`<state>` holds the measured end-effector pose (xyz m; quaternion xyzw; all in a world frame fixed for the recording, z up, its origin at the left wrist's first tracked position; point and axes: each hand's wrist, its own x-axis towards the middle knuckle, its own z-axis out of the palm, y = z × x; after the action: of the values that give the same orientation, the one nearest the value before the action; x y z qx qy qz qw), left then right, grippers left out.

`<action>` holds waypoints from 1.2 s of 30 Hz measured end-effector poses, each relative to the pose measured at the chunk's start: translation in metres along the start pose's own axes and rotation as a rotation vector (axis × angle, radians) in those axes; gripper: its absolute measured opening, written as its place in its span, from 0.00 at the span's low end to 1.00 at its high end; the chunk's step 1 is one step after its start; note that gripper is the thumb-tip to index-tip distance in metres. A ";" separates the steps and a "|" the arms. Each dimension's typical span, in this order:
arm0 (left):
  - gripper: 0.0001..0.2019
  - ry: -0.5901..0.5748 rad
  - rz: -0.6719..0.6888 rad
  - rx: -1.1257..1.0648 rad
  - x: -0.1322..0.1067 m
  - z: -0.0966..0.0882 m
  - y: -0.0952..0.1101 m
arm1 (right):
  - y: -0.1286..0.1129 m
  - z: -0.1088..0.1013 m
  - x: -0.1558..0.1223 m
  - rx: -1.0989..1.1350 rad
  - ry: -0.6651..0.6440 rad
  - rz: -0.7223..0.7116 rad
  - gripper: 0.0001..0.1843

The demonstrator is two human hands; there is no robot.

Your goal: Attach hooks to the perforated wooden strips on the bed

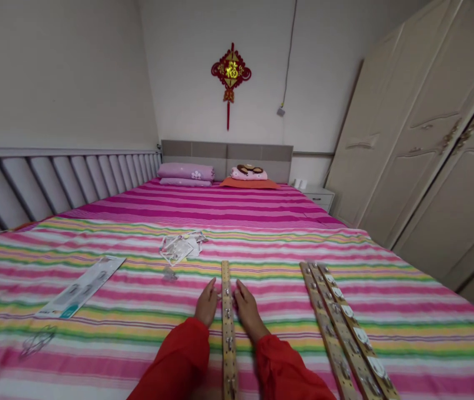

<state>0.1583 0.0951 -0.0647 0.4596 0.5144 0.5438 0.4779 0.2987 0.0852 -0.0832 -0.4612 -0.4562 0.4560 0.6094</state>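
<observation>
A long narrow wooden strip (225, 328) with a row of small holes lies lengthwise on the striped bedspread, between my two hands. Several small shiny metal pieces are fixed along it; its far end is bare. My left hand (207, 304) rests close against its left edge, fingers stretched forward and apart. On the opposite edge, my right hand (245, 311) lies with its fingers also extended, near one of the metal pieces. Neither hand visibly grips anything, though the lower fingers are partly hidden. Red sleeves cover both forearms.
To the right lie several similar wooden strips (337, 328) with metal and white pieces. A white package card (80, 289) lies left, near crumpled clear plastic (39, 340). Ahead are packets (182, 247) and a small clear piece (169, 273). A bed rail (53, 183) runs along the left.
</observation>
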 end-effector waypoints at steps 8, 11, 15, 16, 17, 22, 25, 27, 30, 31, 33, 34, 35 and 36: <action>0.11 0.449 0.261 0.332 0.048 -0.095 0.030 | 0.012 -0.001 -0.001 0.173 0.005 0.098 0.29; 0.14 0.460 0.391 0.570 0.065 -0.127 0.032 | 0.011 -0.001 0.000 0.194 -0.001 0.103 0.27; 0.21 0.306 0.470 0.939 0.080 -0.144 0.024 | 0.002 -0.002 -0.003 0.188 -0.014 0.112 0.26; 0.22 0.269 0.467 1.009 0.082 -0.147 0.022 | 0.001 -0.002 -0.004 0.183 -0.017 0.108 0.26; 0.22 0.233 0.464 1.067 0.084 -0.148 0.021 | 0.000 -0.002 -0.004 0.177 -0.018 0.103 0.26; 0.22 0.095 0.476 1.209 0.086 -0.159 0.027 | 0.004 -0.001 -0.004 0.153 -0.019 0.084 0.25; 0.16 0.085 0.486 1.226 0.082 -0.166 0.038 | 0.005 -0.001 -0.004 0.144 -0.025 0.072 0.24; 0.12 0.081 0.475 1.212 0.077 -0.171 0.046 | 0.004 -0.001 -0.004 0.143 -0.025 0.066 0.24; 0.06 0.097 0.430 1.098 0.068 -0.177 0.057 | 0.003 -0.001 -0.004 0.144 -0.021 0.063 0.23; 0.05 0.116 0.413 1.051 0.065 -0.179 0.060 | 0.002 -0.001 -0.004 0.139 -0.020 0.062 0.23; 0.05 0.186 0.373 0.964 0.060 -0.182 0.065 | 0.003 -0.001 -0.004 0.127 -0.023 0.058 0.22; 0.06 0.232 0.353 0.929 0.057 -0.184 0.066 | 0.003 -0.001 -0.004 0.123 -0.026 0.055 0.22; 0.07 0.275 0.338 0.906 0.054 -0.185 0.068 | 0.003 -0.001 -0.004 0.124 -0.028 0.054 0.22; 0.07 0.306 0.318 0.874 0.051 -0.185 0.069 | 0.003 -0.001 -0.004 0.128 -0.029 0.057 0.22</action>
<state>-0.0347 0.1222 -0.0043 0.6050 0.6822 0.4045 0.0702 0.2989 0.0820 -0.0871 -0.4275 -0.4216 0.5077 0.6178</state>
